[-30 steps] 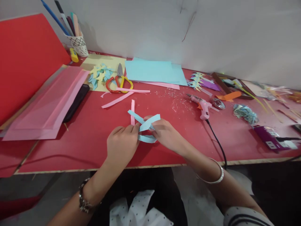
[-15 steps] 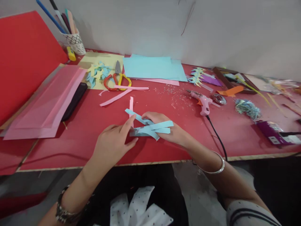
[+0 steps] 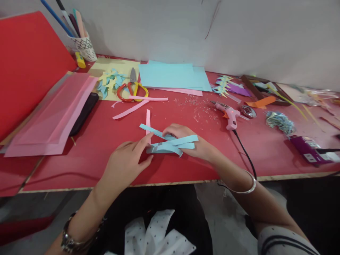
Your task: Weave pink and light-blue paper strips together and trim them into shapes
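Note:
Several light blue paper strips point(image 3: 170, 143) cross one another in a loose bunch near the table's front. Behind them, my right hand point(image 3: 187, 136) has its fingers curled round the bunch, partly hidden by the strips. At the left ends of the strips is my left hand point(image 3: 130, 154), thumb and index finger apart, the index fingertip close to the paper; whether it touches cannot be told. A pink paper strip point(image 3: 148, 118) lies upright in view just beyond the blue ones. Farther back, two more pink strips point(image 3: 132, 109) lie by the scissors point(image 3: 132, 88).
A pink glue gun point(image 3: 230, 115) with a black cord lies to the right. Blue sheets point(image 3: 170, 76) and yellow-blue paper snippets point(image 3: 111, 81) are by the wall. Pink sheets point(image 3: 50, 117) and a dark phone-like object point(image 3: 85, 113) lie left; a purple box point(image 3: 305, 148) stands right.
My right hand and the blue strips have shifted slightly to the right. The strips' left ends sit a little differently near my left hand, which has barely moved.

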`<move>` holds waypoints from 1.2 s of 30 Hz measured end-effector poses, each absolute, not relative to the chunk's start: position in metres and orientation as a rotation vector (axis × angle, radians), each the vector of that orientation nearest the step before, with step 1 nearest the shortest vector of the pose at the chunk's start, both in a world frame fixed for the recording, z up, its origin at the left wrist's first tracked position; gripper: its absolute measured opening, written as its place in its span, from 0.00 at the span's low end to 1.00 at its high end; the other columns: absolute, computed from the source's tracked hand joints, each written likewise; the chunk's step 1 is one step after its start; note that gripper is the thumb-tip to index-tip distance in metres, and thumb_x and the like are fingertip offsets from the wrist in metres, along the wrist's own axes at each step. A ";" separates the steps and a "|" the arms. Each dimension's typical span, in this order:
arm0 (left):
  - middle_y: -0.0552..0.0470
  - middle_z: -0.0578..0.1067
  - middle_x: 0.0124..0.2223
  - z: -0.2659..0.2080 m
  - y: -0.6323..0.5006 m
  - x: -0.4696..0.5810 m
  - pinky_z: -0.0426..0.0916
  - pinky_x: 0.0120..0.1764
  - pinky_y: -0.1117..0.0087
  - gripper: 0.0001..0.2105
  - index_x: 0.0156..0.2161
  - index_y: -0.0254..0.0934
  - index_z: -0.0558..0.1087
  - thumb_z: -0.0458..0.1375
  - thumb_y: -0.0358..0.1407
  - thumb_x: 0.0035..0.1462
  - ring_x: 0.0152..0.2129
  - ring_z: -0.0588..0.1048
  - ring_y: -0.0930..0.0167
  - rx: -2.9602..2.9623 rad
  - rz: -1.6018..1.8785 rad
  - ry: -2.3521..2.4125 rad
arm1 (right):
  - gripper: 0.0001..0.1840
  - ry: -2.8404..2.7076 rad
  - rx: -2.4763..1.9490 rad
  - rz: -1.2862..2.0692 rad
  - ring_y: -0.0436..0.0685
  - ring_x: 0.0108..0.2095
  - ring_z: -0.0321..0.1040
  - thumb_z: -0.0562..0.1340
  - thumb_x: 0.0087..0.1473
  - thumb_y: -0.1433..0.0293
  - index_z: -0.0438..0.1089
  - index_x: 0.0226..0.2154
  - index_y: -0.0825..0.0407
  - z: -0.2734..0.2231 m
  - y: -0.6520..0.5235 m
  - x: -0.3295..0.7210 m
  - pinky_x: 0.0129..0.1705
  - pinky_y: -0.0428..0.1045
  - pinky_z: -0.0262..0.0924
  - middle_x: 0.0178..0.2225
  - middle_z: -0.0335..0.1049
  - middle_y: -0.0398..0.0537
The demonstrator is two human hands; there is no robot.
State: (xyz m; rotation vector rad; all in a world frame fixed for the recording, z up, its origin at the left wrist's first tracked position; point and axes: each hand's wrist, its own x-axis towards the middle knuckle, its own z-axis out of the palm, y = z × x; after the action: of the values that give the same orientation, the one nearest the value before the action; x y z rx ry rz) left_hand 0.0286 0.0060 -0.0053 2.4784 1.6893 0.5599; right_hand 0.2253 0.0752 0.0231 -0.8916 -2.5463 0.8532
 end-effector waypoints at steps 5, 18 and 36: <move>0.48 0.74 0.43 -0.004 0.003 0.026 0.67 0.41 0.66 0.20 0.53 0.37 0.59 0.49 0.35 0.54 0.39 0.72 0.67 2.365 0.643 1.551 | 0.11 -2.624 -0.758 0.888 0.52 0.31 0.59 0.54 0.50 0.67 0.64 0.34 0.56 0.021 0.082 0.232 0.34 0.48 0.54 0.31 0.61 0.49; 0.39 0.58 0.59 -0.003 0.028 0.013 0.57 0.51 0.57 0.26 0.58 0.26 0.52 0.38 0.40 0.59 0.56 0.57 0.61 2.553 0.322 1.816 | 0.10 -2.641 -0.726 0.879 0.52 0.32 0.60 0.54 0.51 0.68 0.65 0.35 0.55 0.017 0.090 0.235 0.35 0.48 0.55 0.32 0.62 0.49; 0.39 0.55 0.60 -0.017 0.033 0.022 0.50 0.56 0.56 0.31 0.60 0.27 0.48 0.42 0.46 0.57 0.56 0.56 0.61 2.442 0.286 1.848 | 0.09 -1.910 -1.049 1.569 0.46 0.27 0.61 0.59 0.45 0.70 0.63 0.33 0.54 0.011 0.097 0.236 0.30 0.45 0.57 0.31 0.65 0.44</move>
State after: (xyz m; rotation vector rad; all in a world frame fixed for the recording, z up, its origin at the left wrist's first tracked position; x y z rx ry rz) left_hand 0.0220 0.0330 -0.0167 2.4419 1.8483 0.2857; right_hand 0.2365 0.0974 0.0106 -1.0488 -1.9102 1.5690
